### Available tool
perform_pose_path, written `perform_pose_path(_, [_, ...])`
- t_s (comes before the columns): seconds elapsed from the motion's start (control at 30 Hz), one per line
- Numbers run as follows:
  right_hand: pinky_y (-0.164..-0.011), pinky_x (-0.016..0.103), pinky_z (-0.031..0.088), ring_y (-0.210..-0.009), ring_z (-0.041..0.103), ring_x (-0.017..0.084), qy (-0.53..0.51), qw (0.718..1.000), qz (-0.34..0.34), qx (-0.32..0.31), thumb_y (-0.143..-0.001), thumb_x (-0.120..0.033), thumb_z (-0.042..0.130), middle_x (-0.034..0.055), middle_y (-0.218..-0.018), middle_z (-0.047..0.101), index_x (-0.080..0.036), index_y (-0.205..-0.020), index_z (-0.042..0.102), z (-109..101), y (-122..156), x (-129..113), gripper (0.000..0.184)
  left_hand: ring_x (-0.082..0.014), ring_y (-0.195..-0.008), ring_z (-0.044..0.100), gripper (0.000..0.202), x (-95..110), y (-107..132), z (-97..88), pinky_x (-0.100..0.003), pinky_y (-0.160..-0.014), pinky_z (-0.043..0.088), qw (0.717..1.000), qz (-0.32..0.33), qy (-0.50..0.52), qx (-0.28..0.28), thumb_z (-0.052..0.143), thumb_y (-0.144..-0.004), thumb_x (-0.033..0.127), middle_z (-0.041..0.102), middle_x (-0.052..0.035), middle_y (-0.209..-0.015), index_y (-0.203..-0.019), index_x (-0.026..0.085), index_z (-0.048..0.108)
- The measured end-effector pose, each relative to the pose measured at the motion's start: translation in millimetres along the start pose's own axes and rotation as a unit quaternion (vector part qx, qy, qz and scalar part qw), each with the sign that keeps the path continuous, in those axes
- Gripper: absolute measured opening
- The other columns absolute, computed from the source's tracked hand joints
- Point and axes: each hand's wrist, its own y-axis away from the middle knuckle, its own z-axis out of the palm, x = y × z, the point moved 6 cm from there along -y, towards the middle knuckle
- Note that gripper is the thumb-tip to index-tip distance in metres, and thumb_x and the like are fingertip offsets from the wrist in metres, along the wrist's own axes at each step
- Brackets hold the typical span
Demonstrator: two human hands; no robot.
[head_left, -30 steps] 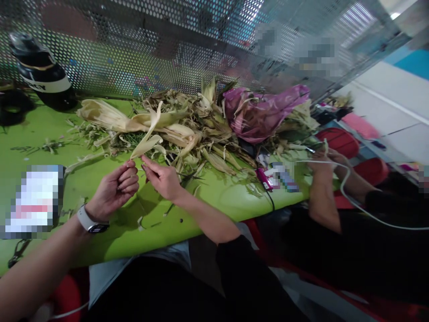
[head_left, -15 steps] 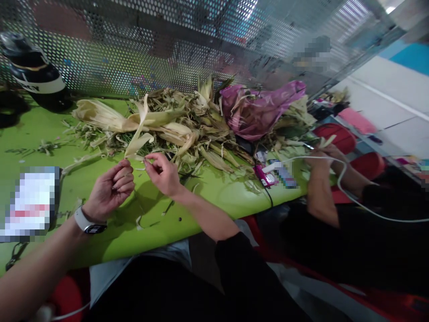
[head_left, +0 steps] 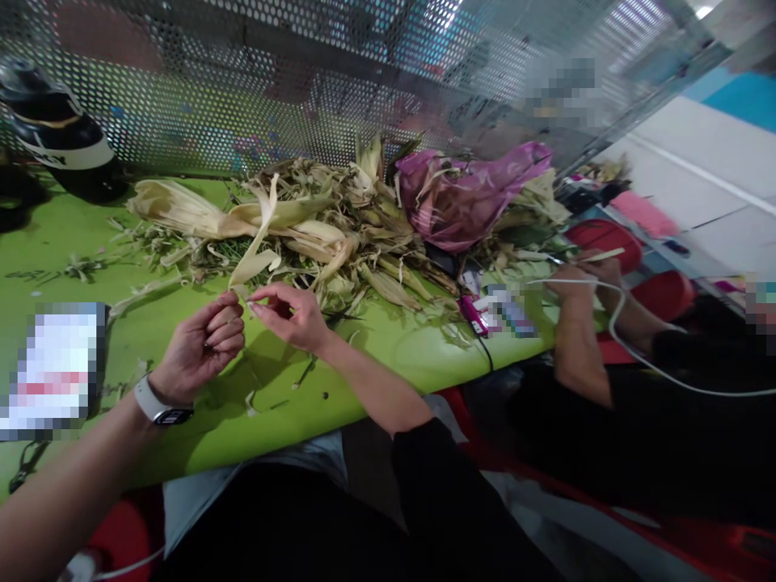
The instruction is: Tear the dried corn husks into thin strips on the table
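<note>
The left hand (head_left: 203,343), fingers curled shut, pinches a husk strip (head_left: 255,260) pointing toward one o'clock; at three o'clock the right hand (head_left: 296,318) half-curls beside its base, grip unclear.

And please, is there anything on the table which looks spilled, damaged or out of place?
Slightly untidy: a pale scrap and a small dark bit lie near the front edge of the green table, apart from the pile of husks. I see no spilled liquid.
</note>
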Motion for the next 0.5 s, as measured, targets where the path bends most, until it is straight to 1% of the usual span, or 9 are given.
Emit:
perform_pose_path(0.03, [-0.054,0.022,0.043,-0.052,0.048,0.008,-0.002,1.000,-0.014,-0.005,-0.092,-0.039,0.051,0.0008,-0.067,0.063,-0.013,-0.109,0.069,1.9,1.7,-1.2,0.036,-0.0045,-0.033,0.030,0.038,0.3,-0.4,-0.1,-0.016,-0.034,0.024,1.000,0.001,-0.004,0.001,0.021,-0.103,0.012,0.027,0.0084,-0.049,-0.077,0.016,0.048])
perform_pose_path(0.1, [-0.060,0.023,0.048,-0.059,0.056,0.009,0.002,0.999,-0.036,-0.004,-0.093,-0.034,0.049,0.0059,-0.081,0.072,-0.013,-0.116,0.069,4.9,4.6,-1.7,0.038,-0.0043,-0.033,0.030,0.038,1.4,-0.9,-0.5,-0.016,-0.034,0.024,1.000,0.006,-0.008,0.002,0.021,-0.103,0.012,0.026,0.0086,-0.049,-0.077,0.016,0.048])
perform_pose_path(0.17, [-0.069,0.023,0.052,-0.071,0.064,0.010,0.019,0.999,-0.050,0.006,-0.093,-0.030,0.048,0.0099,-0.099,0.075,-0.013,-0.122,0.068,6.8,6.7,-0.9,0.039,-0.0041,-0.033,0.030,0.038,1.9,-1.2,-1.2,-0.016,-0.034,0.024,1.000,0.009,-0.010,0.005,0.021,-0.103,0.011,0.027,0.0088,-0.049,-0.077,0.016,0.048])
perform_pose_path(0.2, [-0.071,0.022,0.053,-0.073,0.065,0.010,0.033,0.998,-0.055,0.008,-0.093,-0.029,0.048,0.0101,-0.103,0.075,-0.014,-0.124,0.067,7.9,7.3,-0.6,0.039,-0.0041,-0.033,0.030,0.038,1.7,-1.3,-1.5,-0.016,-0.035,0.024,1.000,0.008,-0.012,0.004,0.021,-0.103,0.011,0.027,0.0088,-0.049,-0.077,0.016,0.048])
perform_pose_path(0.33, [-0.064,0.019,0.052,-0.058,0.062,0.007,0.095,0.994,-0.051,0.016,-0.094,-0.025,0.047,0.0067,-0.091,0.077,-0.013,-0.132,0.061,9.7,7.6,0.2,0.042,-0.0042,-0.033,0.032,0.037,0.0,-2.0,-2.1,-0.017,-0.034,0.025,1.000,0.001,-0.014,-0.004,0.022,-0.103,0.012,0.028,0.0086,-0.049,-0.076,0.016,0.048])
perform_pose_path(0.37, [-0.065,0.020,0.052,-0.059,0.063,0.008,0.103,0.993,-0.053,0.019,-0.095,-0.025,0.046,0.0074,-0.092,0.077,-0.013,-0.131,0.062,9.5,7.3,-0.3,0.041,-0.0042,-0.033,0.032,0.037,-0.3,-2.2,-2.2,-0.017,-0.034,0.025,1.000,0.001,-0.013,-0.007,0.022,-0.103,0.012,0.029,0.0084,-0.049,-0.076,0.016,0.048])
perform_pose_path(0.47, [-0.072,0.022,0.055,-0.073,0.069,0.011,0.104,0.992,-0.068,0.031,-0.096,-0.027,0.045,0.0113,-0.111,0.074,-0.013,-0.127,0.065,8.8,6.8,-1.3,0.039,-0.0041,-0.034,0.032,0.038,-0.8,-2.7,-2.5,-0.016,-0.034,0.025,1.000,0.001,-0.010,-0.012,0.021,-0.103,0.011,0.029,0.0084,-0.049,-0.078,0.016,0.048])
perform_pose_path(0.5, [-0.073,0.023,0.056,-0.075,0.070,0.011,0.103,0.992,-0.068,0.035,-0.096,-0.027,0.045,0.0112,-0.113,0.073,-0.013,-0.126,0.066,8.8,6.6,-0.2,0.039,-0.0041,-0.034,0.032,0.038,-0.8,-2.7,-2.5,-0.016,-0.035,0.025,1.000,0.001,-0.009,-0.013,0.021,-0.103,0.011,0.029,0.0084,-0.049,-0.078,0.016,0.049])
